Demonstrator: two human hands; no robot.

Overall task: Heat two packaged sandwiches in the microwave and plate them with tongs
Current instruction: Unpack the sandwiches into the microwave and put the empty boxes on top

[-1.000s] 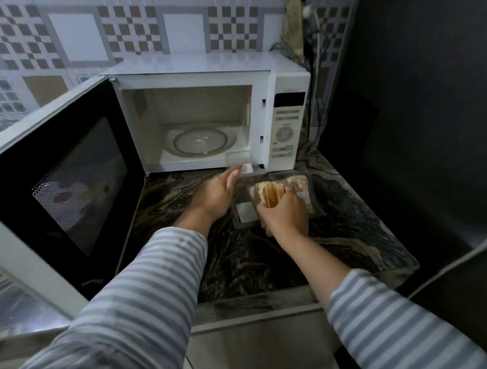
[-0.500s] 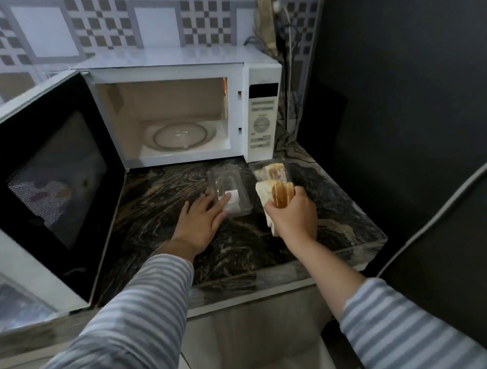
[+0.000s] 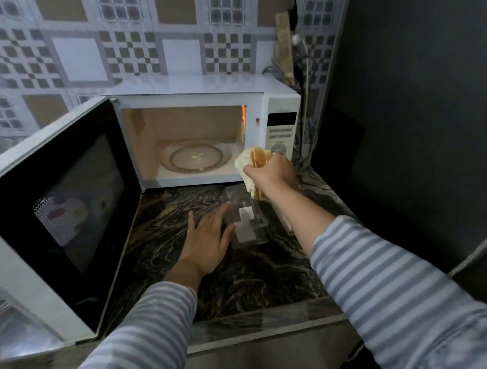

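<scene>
My right hand (image 3: pixel 272 175) grips a pale sandwich (image 3: pixel 254 159) and holds it in the air just in front of the open white microwave (image 3: pixel 206 97), near the right edge of its cavity. The glass turntable (image 3: pixel 198 159) inside is bare. My left hand (image 3: pixel 208 240) lies flat with fingers spread on the dark marble counter (image 3: pixel 240 275), its fingertips touching a clear plastic sandwich package (image 3: pixel 246 223) that stands open and looks empty. A second package lies mostly hidden under my right forearm.
The microwave door (image 3: pixel 63 207) hangs wide open to the left and juts over the counter. Its control panel (image 3: pixel 280 133) is on the right. Cables and a plug (image 3: pixel 299 44) hang behind it. A dark wall (image 3: pixel 414 123) closes off the right side.
My right hand has lifted the sandwich up from the package and carried it toward the microwave opening. My left hand has stayed flat on the counter beside the clear package.
</scene>
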